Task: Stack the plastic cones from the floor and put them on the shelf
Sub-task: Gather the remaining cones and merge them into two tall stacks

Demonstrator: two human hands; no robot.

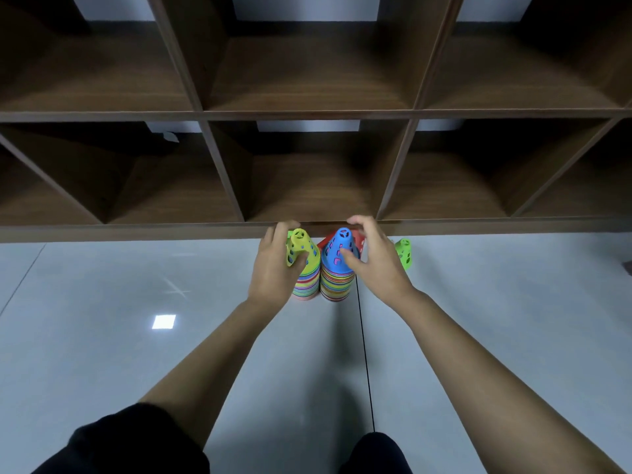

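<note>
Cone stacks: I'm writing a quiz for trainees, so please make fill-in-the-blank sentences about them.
The left hand grips the left stack, topped by a ___ cone. The right stack, beside the right hand, is topped by a ___ cone. Both stacks stand on the ___ before the shelf.
Missing: yellow; blue; floor.

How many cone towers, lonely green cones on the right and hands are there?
Multicoloured plastic cone towers: 2, yellow-topped tower and blue-topped tower
Lone green plastic cone on the right: 1
Hands: 2, left hand and right hand
Total: 5
</note>
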